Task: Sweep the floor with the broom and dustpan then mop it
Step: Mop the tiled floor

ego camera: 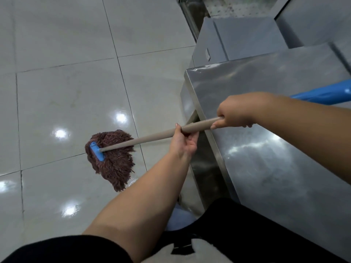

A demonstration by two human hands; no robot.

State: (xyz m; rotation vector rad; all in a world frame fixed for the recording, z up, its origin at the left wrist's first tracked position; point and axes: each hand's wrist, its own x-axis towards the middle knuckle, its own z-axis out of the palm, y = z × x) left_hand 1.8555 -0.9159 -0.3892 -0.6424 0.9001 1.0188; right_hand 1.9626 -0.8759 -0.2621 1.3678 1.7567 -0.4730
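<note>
Glossy pale floor tiles (pixel 66 95) fill the left and far part of the scene, throwing back several bright ceiling-light spots, and a stainless steel counter (pixel 275 130) crowds in from the right. On the tiles, left of the counter's near corner, lies the mop head (pixel 114 160), a spread of brown strings under a blue clamp (pixel 97 151), pressed flat against the floor. From the clamp the beige mop handle (pixel 152 137) rises toward the right into both hands. The left hand (pixel 185 141) cups it from below with the fingers curled up around the shaft; the right hand (pixel 235 112) is wrapped over it higher up, thumb along the underside, so both have a closed hold on the handle. No broom or dustpan shows (a blue object (pixel 322 95) at the right edge is too cut off to name), so I judge the sweeping done and the mopping under way.

Risks from here: the handle passes just beside the counter's sharp corner, so a pull back to the right could knock knuckles or shaft against the steel. Strings could also snag under the counter's base. Wet, shiny tile underfoot makes a slip likely if the person steps onto the mopped patch
</note>
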